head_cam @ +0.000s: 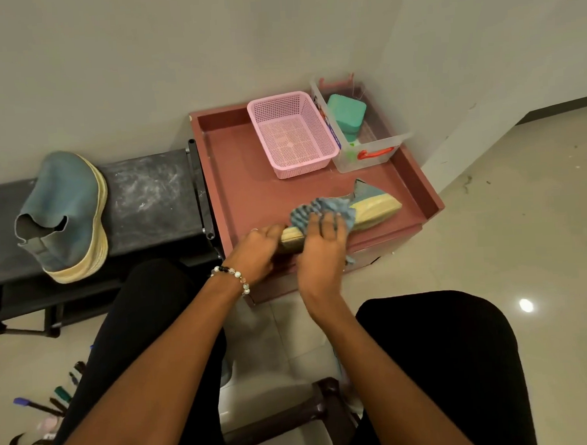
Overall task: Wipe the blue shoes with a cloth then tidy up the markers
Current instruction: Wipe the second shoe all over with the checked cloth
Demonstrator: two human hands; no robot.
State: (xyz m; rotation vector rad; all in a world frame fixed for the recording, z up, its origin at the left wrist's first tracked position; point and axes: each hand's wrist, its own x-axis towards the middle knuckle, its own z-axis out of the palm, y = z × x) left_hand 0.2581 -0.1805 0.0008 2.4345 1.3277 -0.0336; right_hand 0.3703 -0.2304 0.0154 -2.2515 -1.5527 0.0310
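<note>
At frame centre, the left hand (257,246) grips the blue shoe (369,206) by its sole to steady it on the red tray (415,178), while the right hand (321,251) presses the cloth (310,213) against it; markers (46,405) lie lower left.

One shoe (369,206) in tray (243,191); other shoe (67,213) on bench (147,192), left.
</note>
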